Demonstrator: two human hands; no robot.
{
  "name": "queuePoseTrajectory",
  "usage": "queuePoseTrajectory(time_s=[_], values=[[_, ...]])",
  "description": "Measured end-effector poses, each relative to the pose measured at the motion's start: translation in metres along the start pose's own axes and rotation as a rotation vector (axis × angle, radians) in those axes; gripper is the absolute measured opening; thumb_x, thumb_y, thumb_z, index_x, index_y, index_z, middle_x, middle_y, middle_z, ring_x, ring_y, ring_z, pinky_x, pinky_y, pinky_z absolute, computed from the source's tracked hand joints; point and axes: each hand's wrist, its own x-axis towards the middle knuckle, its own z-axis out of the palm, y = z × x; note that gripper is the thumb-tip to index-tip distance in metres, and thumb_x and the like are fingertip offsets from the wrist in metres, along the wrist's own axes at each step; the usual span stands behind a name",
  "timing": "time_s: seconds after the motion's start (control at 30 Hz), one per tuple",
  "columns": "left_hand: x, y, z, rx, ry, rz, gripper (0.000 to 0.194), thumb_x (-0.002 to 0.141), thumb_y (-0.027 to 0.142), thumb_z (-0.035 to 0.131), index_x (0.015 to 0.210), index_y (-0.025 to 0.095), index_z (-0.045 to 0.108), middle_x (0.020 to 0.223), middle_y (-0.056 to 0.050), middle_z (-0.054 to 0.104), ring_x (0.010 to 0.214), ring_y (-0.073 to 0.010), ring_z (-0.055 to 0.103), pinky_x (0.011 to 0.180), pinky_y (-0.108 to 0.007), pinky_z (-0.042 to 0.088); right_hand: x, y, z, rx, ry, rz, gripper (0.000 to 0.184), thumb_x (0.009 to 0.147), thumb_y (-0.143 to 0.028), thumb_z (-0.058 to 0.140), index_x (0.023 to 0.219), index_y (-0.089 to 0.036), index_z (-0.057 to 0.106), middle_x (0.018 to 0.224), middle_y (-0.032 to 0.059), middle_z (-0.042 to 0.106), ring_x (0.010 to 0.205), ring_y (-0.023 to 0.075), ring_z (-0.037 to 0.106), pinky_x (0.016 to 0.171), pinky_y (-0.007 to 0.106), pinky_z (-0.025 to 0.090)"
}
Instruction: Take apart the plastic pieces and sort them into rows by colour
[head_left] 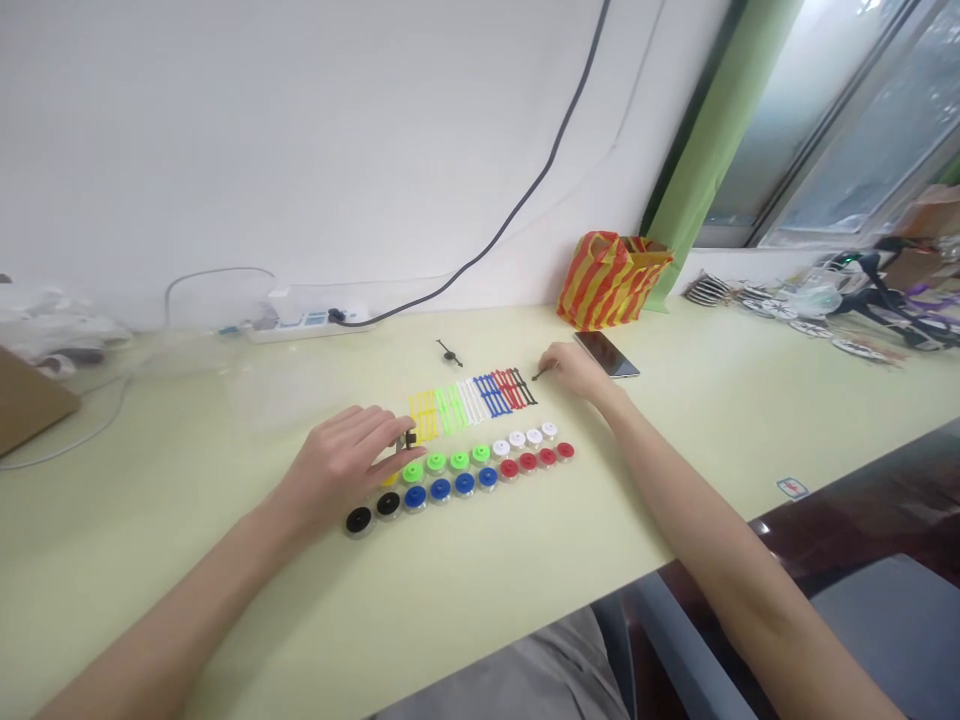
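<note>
My left hand pinches a small black piece between thumb and fingers, above the left end of the laid-out parts. Over on the right, my right hand has its fingers closed on a thin black rod, just beyond the black rods. Between the hands lie thin plastic rods in colour groups: yellow, green, white, blue and red. Nearer me are two rows of round clear-sided pieces with coloured tops, including black, blue, red, green and white.
A black rod with a round middle lies farther back. Behind my right hand are a dark-screened phone or tablet and a striped bag. A power strip with a black cable stands by the wall. Cardboard sits far left.
</note>
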Motion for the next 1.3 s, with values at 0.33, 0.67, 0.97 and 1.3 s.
queuePoseTrajectory(time_s=[0.33, 0.67, 0.97, 1.3], values=[[-0.001, -0.001, 0.001, -0.007, -0.012, -0.021, 0.011, 0.097, 0.029, 0.065, 0.102, 0.020, 0.061, 0.071, 0.002, 0.063, 0.060, -0.0146, 0.057, 0.062, -0.028, 0.042, -0.001, -0.014, 0.006, -0.064, 0.096, 0.281, 0.020, 0.095, -0.028, 0.058, 0.099, -0.016, 0.073, 0.103, 0.0121, 0.074, 0.090, 0.0207, 0.063, 0.072, 0.027, 0.040], [0.001, 0.001, 0.001, -0.041, -0.013, -0.043, 0.011, 0.099, 0.032, 0.063, 0.101, 0.022, 0.063, 0.069, 0.003, 0.063, 0.059, -0.0140, 0.059, 0.061, -0.028, 0.044, 0.001, -0.003, -0.001, -0.032, -0.018, 0.248, 0.010, 0.090, -0.018, 0.065, 0.091, -0.015, 0.074, 0.098, 0.0111, 0.076, 0.085, 0.0183, 0.065, 0.069, 0.025, 0.041], [0.002, 0.001, 0.001, -0.037, -0.011, -0.037, 0.010, 0.099, 0.031, 0.063, 0.102, 0.021, 0.062, 0.068, 0.003, 0.062, 0.058, -0.0139, 0.058, 0.061, -0.027, 0.044, -0.007, -0.003, -0.015, -0.132, -0.093, 0.253, 0.012, 0.087, -0.013, 0.063, 0.090, -0.018, 0.073, 0.101, 0.0107, 0.073, 0.088, 0.0208, 0.065, 0.066, 0.026, 0.038], [0.002, 0.002, 0.002, -0.032, -0.015, -0.070, 0.012, 0.099, 0.034, 0.061, 0.099, 0.022, 0.064, 0.066, 0.003, 0.062, 0.056, -0.0138, 0.058, 0.060, -0.028, 0.044, -0.014, -0.001, -0.022, -0.205, -0.092, 0.313, 0.017, 0.088, -0.013, 0.059, 0.098, -0.019, 0.071, 0.102, 0.0117, 0.071, 0.085, 0.0220, 0.063, 0.068, 0.029, 0.039]])
